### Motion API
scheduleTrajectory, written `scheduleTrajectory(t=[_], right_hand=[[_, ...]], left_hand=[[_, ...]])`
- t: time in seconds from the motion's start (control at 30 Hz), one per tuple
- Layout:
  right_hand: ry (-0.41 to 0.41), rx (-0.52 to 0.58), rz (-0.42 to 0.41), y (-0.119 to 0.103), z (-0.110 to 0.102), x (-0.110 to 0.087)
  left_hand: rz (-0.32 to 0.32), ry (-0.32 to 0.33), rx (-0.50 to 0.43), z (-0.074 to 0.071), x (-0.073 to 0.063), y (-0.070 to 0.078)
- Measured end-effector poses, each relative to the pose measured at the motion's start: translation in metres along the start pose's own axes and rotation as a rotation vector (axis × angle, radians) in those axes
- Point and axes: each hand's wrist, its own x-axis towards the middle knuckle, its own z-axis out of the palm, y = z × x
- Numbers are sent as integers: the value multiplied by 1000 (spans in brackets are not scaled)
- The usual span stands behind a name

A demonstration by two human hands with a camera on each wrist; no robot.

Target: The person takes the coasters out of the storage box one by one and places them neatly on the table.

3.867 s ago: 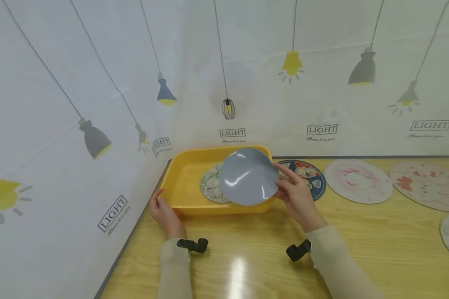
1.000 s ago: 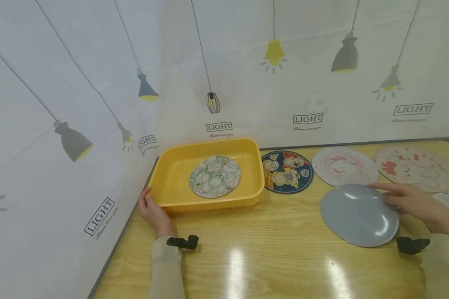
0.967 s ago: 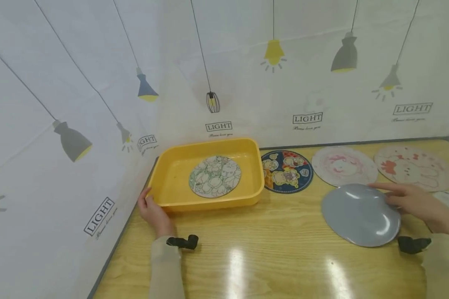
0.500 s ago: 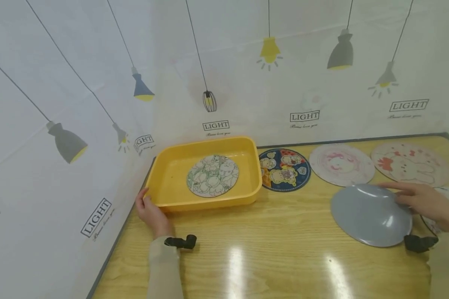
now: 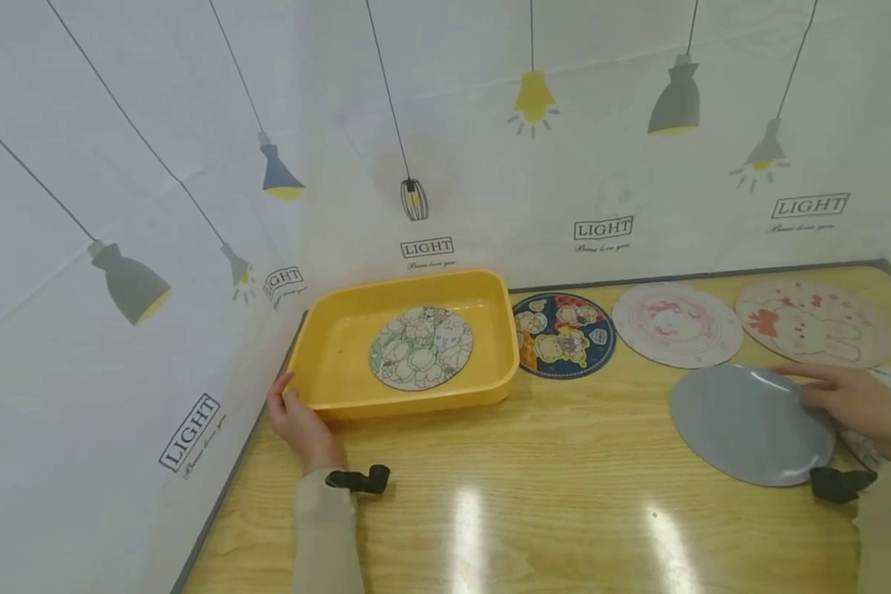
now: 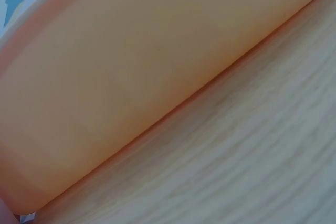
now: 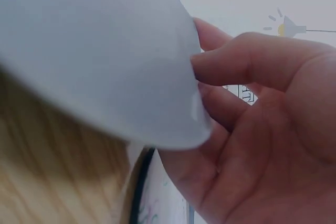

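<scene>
My right hand (image 5: 865,406) pinches the right edge of a thin round mat (image 5: 750,425), its plain grey side up. In the right wrist view, the thumb (image 7: 241,61) lies on the mat's near face and the fingers are behind its edge. The mat is held over the right part of the table, just in front of the printed mats. My left hand (image 5: 300,421) grips the front left corner of a yellow plastic tub (image 5: 408,404). A round mat with a green floral line print (image 5: 421,348) lies inside the tub.
Along the wall lie a dark blue mat with cartoon bears (image 5: 564,337), a white mat with a pink print (image 5: 677,324) and a pink rabbit mat (image 5: 813,322). Another pale mat (image 5: 861,450) shows partly under the right hand. A wall sheet (image 5: 490,165) borders the wooden table (image 5: 564,511).
The grey-backed mat has travelled from above the tub to the right side of the table, and slightly further right in the last second. My left hand has stayed at the tub's corner.
</scene>
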Motion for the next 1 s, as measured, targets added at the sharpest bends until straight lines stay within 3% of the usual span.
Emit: scheduleTrajectory(t=[0.3, 1.0], right_hand=[[75, -68, 33, 20, -1, 8], [128, -107, 30, 27, 2, 11]], left_hand=[[-2, -7, -39, 0, 0, -1], [11, -3, -28, 1, 1, 0]])
